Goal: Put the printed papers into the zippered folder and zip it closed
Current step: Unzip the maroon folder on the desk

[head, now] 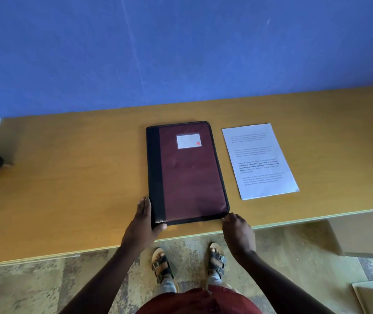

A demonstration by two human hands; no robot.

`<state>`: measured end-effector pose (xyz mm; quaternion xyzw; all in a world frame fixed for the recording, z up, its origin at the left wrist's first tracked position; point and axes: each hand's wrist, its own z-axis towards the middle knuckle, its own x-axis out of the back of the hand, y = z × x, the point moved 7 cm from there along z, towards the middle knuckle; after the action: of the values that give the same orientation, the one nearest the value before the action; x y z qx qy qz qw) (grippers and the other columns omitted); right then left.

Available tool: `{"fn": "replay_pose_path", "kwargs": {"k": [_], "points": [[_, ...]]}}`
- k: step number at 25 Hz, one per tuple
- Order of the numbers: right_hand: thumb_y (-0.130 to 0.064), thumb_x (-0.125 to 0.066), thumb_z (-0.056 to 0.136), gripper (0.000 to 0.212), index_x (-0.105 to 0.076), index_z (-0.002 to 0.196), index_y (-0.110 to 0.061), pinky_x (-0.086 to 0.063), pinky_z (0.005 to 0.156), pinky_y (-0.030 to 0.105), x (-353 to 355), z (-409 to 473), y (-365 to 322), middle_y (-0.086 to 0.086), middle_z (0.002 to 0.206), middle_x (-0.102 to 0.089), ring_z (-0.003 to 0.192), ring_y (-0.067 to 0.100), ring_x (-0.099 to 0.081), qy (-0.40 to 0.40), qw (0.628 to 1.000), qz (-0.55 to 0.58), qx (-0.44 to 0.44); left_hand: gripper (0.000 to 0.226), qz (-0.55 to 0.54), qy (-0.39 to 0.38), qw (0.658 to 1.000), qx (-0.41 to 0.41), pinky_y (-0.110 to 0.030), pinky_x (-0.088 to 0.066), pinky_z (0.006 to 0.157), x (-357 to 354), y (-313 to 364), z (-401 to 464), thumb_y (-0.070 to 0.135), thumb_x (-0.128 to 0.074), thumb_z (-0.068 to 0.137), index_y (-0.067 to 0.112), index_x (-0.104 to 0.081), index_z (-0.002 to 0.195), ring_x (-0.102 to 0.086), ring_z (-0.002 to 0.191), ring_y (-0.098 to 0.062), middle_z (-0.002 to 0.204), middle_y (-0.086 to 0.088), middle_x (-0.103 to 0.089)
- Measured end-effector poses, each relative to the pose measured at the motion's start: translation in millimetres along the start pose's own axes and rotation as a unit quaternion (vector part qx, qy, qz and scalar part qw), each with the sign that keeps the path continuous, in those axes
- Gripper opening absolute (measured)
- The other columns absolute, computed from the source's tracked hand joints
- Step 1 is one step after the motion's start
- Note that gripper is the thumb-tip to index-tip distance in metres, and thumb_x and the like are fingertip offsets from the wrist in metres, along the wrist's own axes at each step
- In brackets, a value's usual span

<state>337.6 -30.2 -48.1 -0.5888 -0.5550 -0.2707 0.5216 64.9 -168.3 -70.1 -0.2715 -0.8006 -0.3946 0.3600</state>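
Blue wall fills upper half of frame; below it the yellow-brown wooden bench point(67, 177) spans full width. Zippered folder point(188, 173), maroon fabric with black spine strip and white label, lies flat and closed at centre of frame, near bench front edge. Printed papers point(259, 160) lie just beside it, right of centre, not touching. Left hand point(145, 219) grips folder's lower-left corner, thumb curled under the edge. Right hand point(237, 225) at lower-right corner, fingertips pinching what looks like the zipper pull point(223, 218). Judgement: folder semi-stiff, moderately light, fabric not slippery; steady it at spine corner while running zip. Papers thin, floppy, apt to crease; lift by one long edge, keep stack squared
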Motion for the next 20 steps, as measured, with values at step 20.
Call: {"fn": "replay_pose_path", "kwargs": {"k": [20], "points": [[-0.011, -0.047, 0.091, 0.014, -0.061, 0.093, -0.012, -0.035, 0.051, 0.024, -35.9, -31.8, -79.8, 0.006, 0.083, -0.068, 0.058, 0.022, -0.052, -0.017, 0.997, -0.001, 0.080, 0.036, 0.031, 0.000, 0.997, -0.065, -0.033, -0.051, 0.079, 12.4, -14.2, -7.5, 0.027, -0.078, 0.081, 0.018, -0.043, 0.087, -0.039, 0.144, -0.020, 0.167, -0.003, -0.006]]}}
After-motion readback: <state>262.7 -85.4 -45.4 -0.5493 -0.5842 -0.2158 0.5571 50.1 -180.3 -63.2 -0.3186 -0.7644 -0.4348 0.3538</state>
